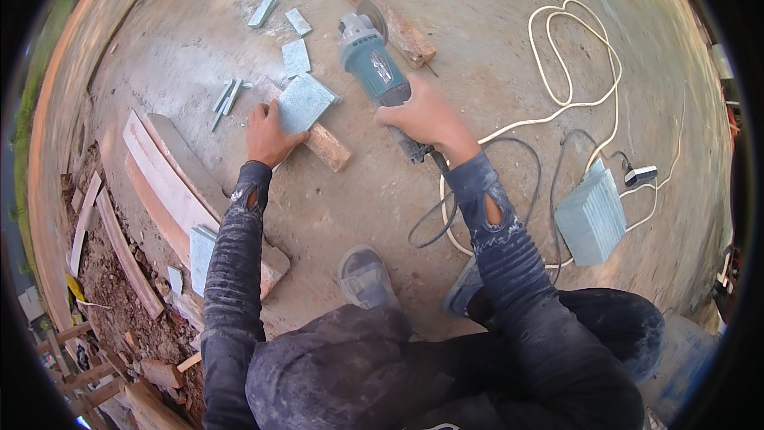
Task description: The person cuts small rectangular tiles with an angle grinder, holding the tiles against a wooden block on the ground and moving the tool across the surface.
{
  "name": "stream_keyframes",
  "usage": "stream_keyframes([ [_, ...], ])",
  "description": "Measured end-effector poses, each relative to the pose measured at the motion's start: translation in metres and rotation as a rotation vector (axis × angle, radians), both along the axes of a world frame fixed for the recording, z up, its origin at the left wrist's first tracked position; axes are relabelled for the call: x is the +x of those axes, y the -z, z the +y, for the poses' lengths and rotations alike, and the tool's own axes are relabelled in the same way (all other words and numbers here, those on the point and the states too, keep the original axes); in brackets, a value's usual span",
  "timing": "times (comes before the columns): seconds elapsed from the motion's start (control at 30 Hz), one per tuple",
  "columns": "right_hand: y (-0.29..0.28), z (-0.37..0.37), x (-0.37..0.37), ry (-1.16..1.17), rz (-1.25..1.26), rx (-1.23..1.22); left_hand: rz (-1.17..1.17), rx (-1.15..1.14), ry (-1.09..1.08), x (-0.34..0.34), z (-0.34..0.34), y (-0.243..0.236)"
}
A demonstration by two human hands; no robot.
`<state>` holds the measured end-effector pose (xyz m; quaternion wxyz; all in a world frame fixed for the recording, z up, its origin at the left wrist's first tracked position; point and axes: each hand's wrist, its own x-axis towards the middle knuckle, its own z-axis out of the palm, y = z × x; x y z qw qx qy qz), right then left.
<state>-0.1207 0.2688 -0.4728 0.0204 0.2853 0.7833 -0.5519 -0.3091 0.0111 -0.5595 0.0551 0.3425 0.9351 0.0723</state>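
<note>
My right hand (426, 115) is wrapped round the rear grip of a teal angle grinder (372, 64). Its cutting disc (372, 19) points away from me, beside a rough wooden block (402, 28) on the ground. With its fingers on the left edge, my left hand (271, 135) grips a pale blue-grey stone tile (305, 102). That tile rests on a brick-coloured wooden batten (329, 147). Just beyond it lie a smaller cut tile piece (295, 57) and two more offcuts (263, 12). Thin cut strips (227, 99) lie to the left.
A stack of tiles (590, 215) stands at the right, near a power socket (640, 176). A cream extension cord (549, 107) loops over the ground, and the grinder's dark cable (533, 161) crosses it. Long boards (163, 167) and loose soil (135, 279) lie at the left.
</note>
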Motion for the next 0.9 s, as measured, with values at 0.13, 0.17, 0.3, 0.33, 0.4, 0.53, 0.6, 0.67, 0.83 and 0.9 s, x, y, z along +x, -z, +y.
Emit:
stream_keyframes([
  [0.13,0.008,0.003,-0.001,-0.012,-0.014,-0.051,0.081,0.182,-0.190,0.008,-0.012,0.024],
  [0.17,0.011,0.004,-0.001,-0.016,-0.017,-0.075,0.119,0.218,-0.328,0.012,-0.015,0.032],
  [0.3,0.007,-0.006,-0.008,-0.034,-0.027,-0.054,-0.195,0.448,-0.888,0.012,-0.052,0.053],
  [0.33,0.006,-0.006,-0.009,-0.038,-0.035,-0.046,-0.380,0.533,-0.948,0.011,-0.055,0.055],
  [0.4,0.007,-0.008,-0.011,-0.049,-0.036,-0.026,-0.756,0.701,-1.050,0.010,-0.059,0.057],
  [0.53,0.015,-0.014,-0.016,-0.058,-0.008,-0.006,-0.925,1.035,-1.037,0.016,-0.057,0.063],
  [0.6,0.019,-0.020,-0.019,-0.073,0.001,-0.002,-0.879,0.995,-1.013,0.013,-0.059,0.065],
  [0.67,0.022,-0.027,-0.024,-0.106,0.003,0.011,-0.886,1.028,-1.011,0.008,-0.066,0.064],
  [0.83,0.018,-0.041,-0.028,-0.186,-0.063,0.104,-0.908,0.942,-1.031,0.007,-0.062,0.062],
  [0.9,0.025,-0.051,-0.033,-0.183,-0.028,0.099,-0.891,0.913,-1.023,0.005,-0.062,0.058],
])
